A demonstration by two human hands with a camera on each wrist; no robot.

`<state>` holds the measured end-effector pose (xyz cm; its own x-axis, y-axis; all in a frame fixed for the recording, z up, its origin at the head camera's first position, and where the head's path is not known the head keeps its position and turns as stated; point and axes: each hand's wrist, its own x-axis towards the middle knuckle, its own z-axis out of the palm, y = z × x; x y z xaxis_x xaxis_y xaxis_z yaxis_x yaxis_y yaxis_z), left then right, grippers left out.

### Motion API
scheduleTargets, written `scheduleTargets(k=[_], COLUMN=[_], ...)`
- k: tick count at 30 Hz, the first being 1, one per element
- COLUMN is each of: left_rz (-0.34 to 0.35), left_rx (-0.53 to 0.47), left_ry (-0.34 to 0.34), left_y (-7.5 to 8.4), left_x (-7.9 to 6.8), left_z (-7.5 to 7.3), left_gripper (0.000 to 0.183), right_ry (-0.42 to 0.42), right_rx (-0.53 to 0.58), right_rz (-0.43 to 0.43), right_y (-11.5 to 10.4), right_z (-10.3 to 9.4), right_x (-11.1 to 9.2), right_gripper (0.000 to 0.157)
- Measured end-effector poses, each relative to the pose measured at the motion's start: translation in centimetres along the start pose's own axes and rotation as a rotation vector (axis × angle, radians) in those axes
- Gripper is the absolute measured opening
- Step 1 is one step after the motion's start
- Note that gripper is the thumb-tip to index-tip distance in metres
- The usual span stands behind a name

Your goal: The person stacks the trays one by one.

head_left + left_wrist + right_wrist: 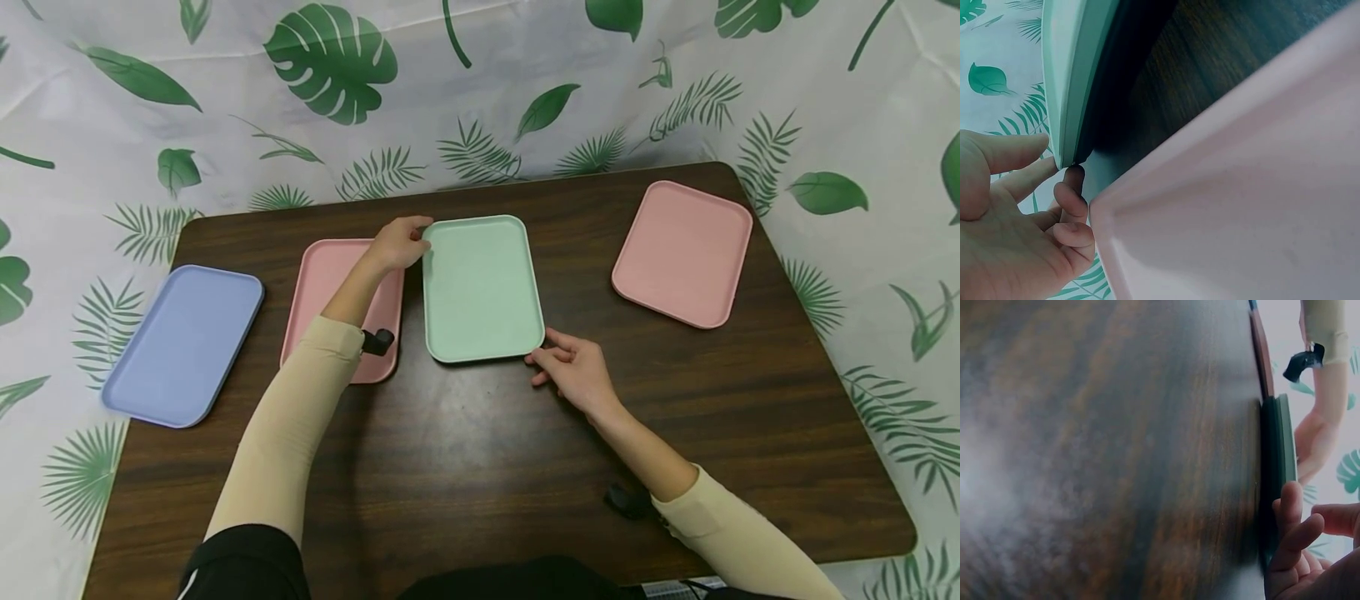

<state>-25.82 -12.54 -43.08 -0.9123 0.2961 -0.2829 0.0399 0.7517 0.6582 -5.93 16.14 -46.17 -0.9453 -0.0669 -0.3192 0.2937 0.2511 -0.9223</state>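
Observation:
A light green tray [483, 287] with a raised rim lies flat near the middle of the dark wooden table. My left hand [401, 242] reaches over a pink tray [318, 287] and holds the green tray's far left corner. In the left wrist view, the left hand's thumb and fingers [1072, 181] meet at that corner, beside the pink tray's rim. At the near right corner, my right hand [573, 371] pinches the green tray's rim. The right wrist view shows right-hand fingertips [1291, 494] against the tray's side, above its dark underside.
A blue tray [183, 346] lies at the table's left edge, slightly turned. Another pink tray [682, 254] lies at the far right. Behind the table [480, 467] hangs a white leaf-print cloth [480, 92].

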Motion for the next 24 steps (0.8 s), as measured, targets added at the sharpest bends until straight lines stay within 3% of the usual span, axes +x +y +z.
scheduleTargets(k=[12,24], left_rz=[0.001,0.07], left_rx=[-0.013,0.093], left_ry=[-0.018,0.069], left_y=[0.3,0.7], left_x=[-0.9,-1.5], left_z=[-0.4,-0.3], left_gripper=[0.052,0.051], right_ry=[-0.007,-0.033], right_rx=[-0.006,-0.024], right_rz=[-0.003,0.002], right_y=[0.1,0.3], right_z=[0.0,-0.5], right_x=[-0.1,-0.3], right_gripper=[0.058,0.061])
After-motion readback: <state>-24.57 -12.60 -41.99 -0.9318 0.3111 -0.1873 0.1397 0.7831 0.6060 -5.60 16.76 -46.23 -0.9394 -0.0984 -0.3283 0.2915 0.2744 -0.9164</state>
